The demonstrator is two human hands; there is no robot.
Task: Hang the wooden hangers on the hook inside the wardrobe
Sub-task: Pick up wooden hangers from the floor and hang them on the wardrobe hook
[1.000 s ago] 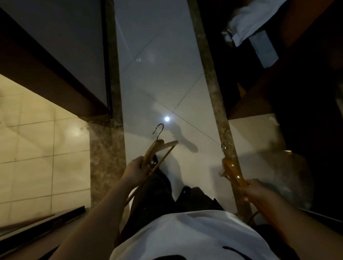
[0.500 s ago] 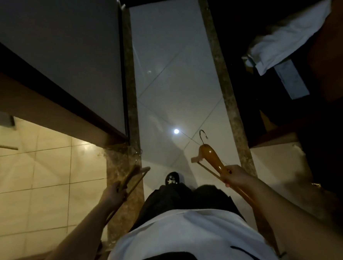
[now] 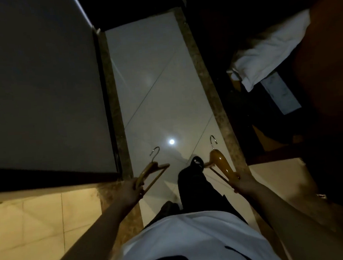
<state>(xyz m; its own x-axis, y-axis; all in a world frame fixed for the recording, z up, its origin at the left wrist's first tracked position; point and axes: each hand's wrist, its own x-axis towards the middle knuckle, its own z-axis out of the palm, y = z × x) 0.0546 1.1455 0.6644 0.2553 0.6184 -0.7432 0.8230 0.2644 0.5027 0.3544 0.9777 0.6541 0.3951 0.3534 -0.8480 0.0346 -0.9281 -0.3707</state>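
Left hand (image 3: 130,189) raised w/ hanger (image 3: 149,172), pale tile floor (image 3: 156,86) — dim corridor

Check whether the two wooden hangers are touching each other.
Apart. The head view shows the left hanger and right hanger separated by floor and a dark trouser leg.

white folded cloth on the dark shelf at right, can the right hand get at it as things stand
Probably not yet. The right hand is closed on a glossy wooden hanger and sits low, well short of the white folded cloth. The path looks clear, but the hand is full.
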